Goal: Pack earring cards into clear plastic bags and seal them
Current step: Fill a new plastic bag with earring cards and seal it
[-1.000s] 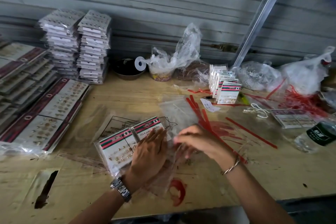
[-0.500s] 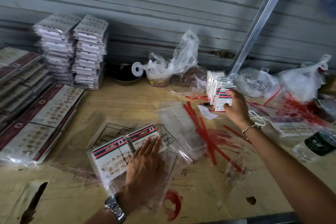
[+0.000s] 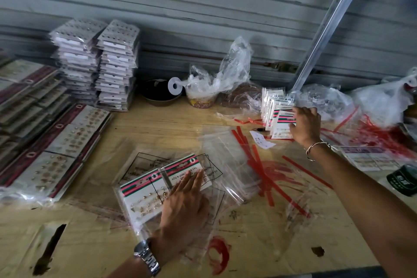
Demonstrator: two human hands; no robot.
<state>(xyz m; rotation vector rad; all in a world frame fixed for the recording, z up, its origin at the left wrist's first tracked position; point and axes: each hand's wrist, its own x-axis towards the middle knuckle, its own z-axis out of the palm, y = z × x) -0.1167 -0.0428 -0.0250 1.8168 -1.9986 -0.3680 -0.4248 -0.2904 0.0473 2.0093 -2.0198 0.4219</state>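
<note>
Left hand (image 3: 182, 207) flat, fingers straight, pinning bagged earring cards (image 3: 144, 196) at lower centre. Right hand (image 3: 304, 126), right of centre, fingers curled round front card (image 3: 284, 119) of upright stack (image 3: 273, 102) (it leans). Risk: hasty pull topples the stack.

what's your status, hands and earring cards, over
Left hand flat, pressing clear-bagged red-and-green striped earring cards. Right hand gripping front striped earring card of upright white card stack. Loose clear plastic bags, red plastic strips lie between.
</note>
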